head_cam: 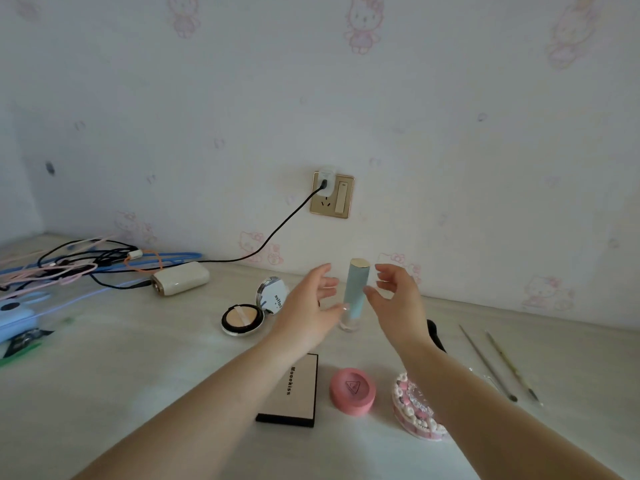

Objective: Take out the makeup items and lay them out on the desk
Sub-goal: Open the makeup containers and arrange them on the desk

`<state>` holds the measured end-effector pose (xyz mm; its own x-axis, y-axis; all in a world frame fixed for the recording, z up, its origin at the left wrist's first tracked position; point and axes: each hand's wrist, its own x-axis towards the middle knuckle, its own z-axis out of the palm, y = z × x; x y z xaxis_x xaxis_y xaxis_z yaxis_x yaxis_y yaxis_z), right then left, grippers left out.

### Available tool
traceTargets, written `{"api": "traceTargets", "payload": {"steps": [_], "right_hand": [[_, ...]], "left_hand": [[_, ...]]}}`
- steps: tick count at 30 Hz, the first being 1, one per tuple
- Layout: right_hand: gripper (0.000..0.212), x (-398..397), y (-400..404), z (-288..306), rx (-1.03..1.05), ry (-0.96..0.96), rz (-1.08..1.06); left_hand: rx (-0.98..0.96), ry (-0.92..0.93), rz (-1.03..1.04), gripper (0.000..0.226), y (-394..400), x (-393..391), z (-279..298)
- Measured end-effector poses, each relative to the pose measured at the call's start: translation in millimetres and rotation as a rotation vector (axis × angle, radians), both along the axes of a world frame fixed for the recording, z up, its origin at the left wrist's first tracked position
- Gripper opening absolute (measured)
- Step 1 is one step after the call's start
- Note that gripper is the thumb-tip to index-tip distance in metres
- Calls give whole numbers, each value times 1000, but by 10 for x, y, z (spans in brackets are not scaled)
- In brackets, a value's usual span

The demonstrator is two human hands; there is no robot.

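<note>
The tall pale-blue gold-capped plastic bottle (355, 295) stands upright on the pale desk (138, 358) between my left hand (309, 308) and right hand (398, 299), both loose-fingered, left thumb nearest

The right forearm covers part of the pink frosted cake-shaped case (414, 408) and most of a black object (437, 336) behind the wrist, too hidden to identify. The left forearm overlaps the beige rectangular palette (300, 393). The blue and green items (17, 322) at the left edge are cut off and blurred.
</note>
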<state>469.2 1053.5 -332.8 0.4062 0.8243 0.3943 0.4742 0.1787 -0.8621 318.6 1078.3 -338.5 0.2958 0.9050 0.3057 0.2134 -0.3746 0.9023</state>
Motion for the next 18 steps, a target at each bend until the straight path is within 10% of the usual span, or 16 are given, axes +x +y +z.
{"api": "traceTargets", "payload": {"steps": [8,13,18], "right_hand": [[56,12,288,-24,-106,85,79],[47,43,410,-74,-181,124,101],[43,161,336,-103,-172,146,76]], "left_hand": [[-172,255,72,98,165,448,-54],[-111,175,15,44,147,520,-39],[-39,95,-49,46,133,566,-76]]}}
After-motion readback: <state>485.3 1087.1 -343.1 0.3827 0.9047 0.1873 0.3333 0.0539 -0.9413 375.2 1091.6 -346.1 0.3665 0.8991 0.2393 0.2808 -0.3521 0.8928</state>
